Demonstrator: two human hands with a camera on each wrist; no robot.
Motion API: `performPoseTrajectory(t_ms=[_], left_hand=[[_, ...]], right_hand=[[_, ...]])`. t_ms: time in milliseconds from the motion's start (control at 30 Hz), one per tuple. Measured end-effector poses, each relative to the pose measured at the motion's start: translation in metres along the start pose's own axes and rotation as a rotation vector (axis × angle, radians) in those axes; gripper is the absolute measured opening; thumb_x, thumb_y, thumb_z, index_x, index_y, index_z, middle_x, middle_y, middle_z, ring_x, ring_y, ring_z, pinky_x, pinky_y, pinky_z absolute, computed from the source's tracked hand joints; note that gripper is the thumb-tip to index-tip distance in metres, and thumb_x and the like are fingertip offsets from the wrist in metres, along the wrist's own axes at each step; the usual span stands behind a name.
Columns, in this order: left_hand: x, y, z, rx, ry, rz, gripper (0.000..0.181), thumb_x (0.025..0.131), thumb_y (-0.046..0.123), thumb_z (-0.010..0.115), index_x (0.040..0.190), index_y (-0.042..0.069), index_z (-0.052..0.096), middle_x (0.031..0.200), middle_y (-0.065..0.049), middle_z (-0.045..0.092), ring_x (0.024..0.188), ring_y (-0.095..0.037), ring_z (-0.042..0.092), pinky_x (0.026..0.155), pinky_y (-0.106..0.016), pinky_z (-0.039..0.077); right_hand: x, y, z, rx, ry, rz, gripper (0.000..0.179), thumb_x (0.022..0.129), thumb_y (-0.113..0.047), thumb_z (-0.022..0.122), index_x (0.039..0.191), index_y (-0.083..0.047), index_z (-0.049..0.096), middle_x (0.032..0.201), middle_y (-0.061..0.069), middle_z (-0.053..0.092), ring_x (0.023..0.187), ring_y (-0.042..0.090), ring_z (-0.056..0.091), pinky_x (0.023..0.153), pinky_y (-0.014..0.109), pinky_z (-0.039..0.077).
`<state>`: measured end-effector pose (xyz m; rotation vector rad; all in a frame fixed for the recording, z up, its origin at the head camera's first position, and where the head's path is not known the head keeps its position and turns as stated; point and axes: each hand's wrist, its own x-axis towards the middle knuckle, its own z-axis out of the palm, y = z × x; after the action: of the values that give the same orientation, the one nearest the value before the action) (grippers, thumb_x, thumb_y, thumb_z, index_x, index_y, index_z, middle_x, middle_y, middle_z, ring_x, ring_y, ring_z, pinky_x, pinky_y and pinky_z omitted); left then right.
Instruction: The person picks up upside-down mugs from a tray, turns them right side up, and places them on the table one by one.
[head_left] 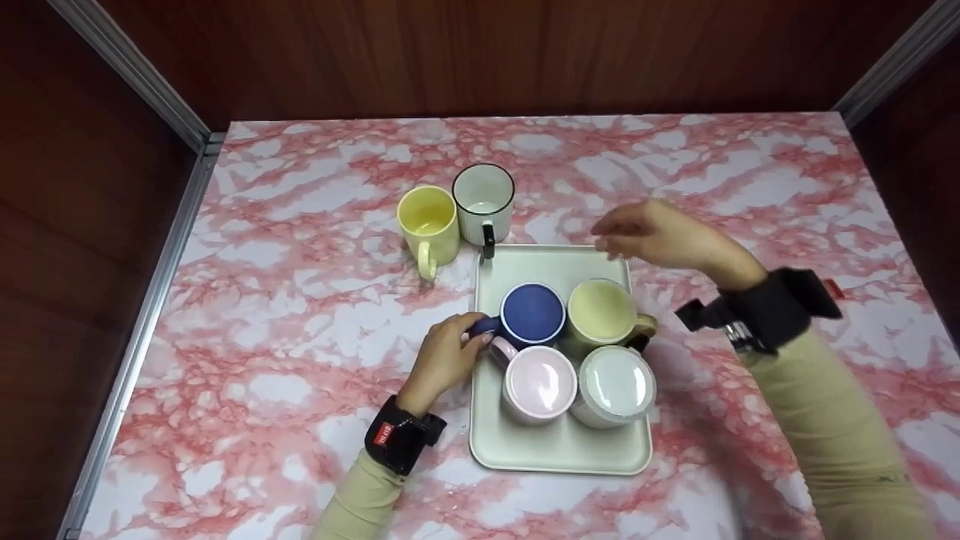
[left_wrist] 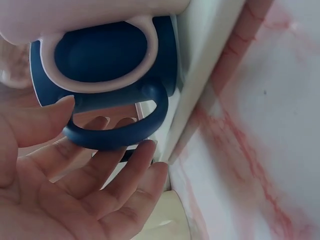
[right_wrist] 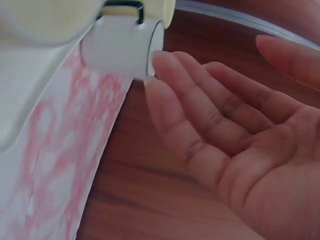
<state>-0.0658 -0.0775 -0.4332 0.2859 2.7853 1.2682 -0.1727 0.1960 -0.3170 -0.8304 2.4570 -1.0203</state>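
My left hand (head_left: 444, 358) is at the handle of a dark blue mug (head_left: 532, 313) at the left of a pale tray. In the left wrist view, the blue handle (left_wrist: 120, 137) lies between the thumb and the fingers. Just in front of it, a pink mug (head_left: 540, 382) points its handle the same way. My right hand (head_left: 660, 234) hovers over the tray's far right corner, fingers extended and nothing held. Nearest to it on the tray is a pale yellow mug (head_left: 601, 311), handle to the right. A white mug (head_left: 616, 382) stands in front of that one.
The rectangular tray (head_left: 559, 454) lies on a red-and-white marbled table (head_left: 300, 390). Beyond its far left corner stand a yellow mug (head_left: 429, 225) and a white mug with black rim and handle (head_left: 484, 199), side by side. Brown panels (head_left: 480, 60) enclose the table.
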Motion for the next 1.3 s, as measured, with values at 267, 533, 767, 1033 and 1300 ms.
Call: performPoseTrajectory(t_ms=[267, 533, 767, 1033, 1300], left_hand=[[-0.003, -0.007, -0.002, -0.002, 0.001, -0.020, 0.022, 0.084, 0.011, 0.063, 0.104, 0.003, 0.065, 0.097, -0.015, 0.063, 0.092, -0.030, 0.059, 0.082, -0.043, 0.044], [-0.005, -0.015, -0.004, -0.011, -0.004, -0.038, 0.022, 0.083, 0.011, 0.063, 0.104, 0.002, 0.065, 0.096, -0.017, 0.063, 0.090, -0.030, 0.061, 0.081, -0.043, 0.045], [-0.006, -0.018, -0.007, -0.028, -0.015, -0.032, 0.024, 0.083, 0.010, 0.064, 0.105, 0.000, 0.064, 0.096, -0.019, 0.063, 0.087, -0.030, 0.063, 0.081, -0.041, 0.046], [-0.007, -0.017, -0.009, -0.024, -0.020, -0.029, 0.026, 0.083, 0.013, 0.066, 0.105, -0.001, 0.064, 0.094, -0.018, 0.064, 0.085, -0.030, 0.063, 0.079, -0.041, 0.047], [-0.009, -0.017, -0.011, -0.063, -0.032, -0.070, 0.028, 0.083, 0.013, 0.065, 0.106, -0.003, 0.063, 0.098, -0.020, 0.063, 0.088, -0.031, 0.063, 0.081, -0.040, 0.048]], right_hand=[[-0.038, 0.031, 0.012, -0.093, 0.016, -0.039, 0.015, 0.085, 0.003, 0.057, 0.098, 0.006, 0.064, 0.074, 0.007, 0.064, 0.064, 0.010, 0.058, 0.054, 0.021, 0.046], [-0.061, 0.051, 0.024, -0.164, -0.053, -0.105, 0.018, 0.080, 0.009, 0.057, 0.096, 0.006, 0.063, 0.079, 0.007, 0.065, 0.069, 0.018, 0.061, 0.062, 0.031, 0.049], [-0.070, 0.060, 0.035, -0.173, -0.113, -0.096, 0.014, 0.081, 0.004, 0.059, 0.091, -0.003, 0.066, 0.084, 0.003, 0.065, 0.077, 0.021, 0.061, 0.067, 0.037, 0.049], [-0.070, 0.062, 0.052, -0.175, -0.050, -0.052, 0.011, 0.079, 0.004, 0.056, 0.079, -0.006, 0.060, 0.071, -0.005, 0.054, 0.066, 0.011, 0.050, 0.060, 0.027, 0.042], [-0.072, 0.060, 0.063, -0.203, 0.040, 0.053, 0.010, 0.079, 0.004, 0.055, 0.078, -0.005, 0.060, 0.068, -0.001, 0.055, 0.062, 0.013, 0.049, 0.058, 0.029, 0.040]])
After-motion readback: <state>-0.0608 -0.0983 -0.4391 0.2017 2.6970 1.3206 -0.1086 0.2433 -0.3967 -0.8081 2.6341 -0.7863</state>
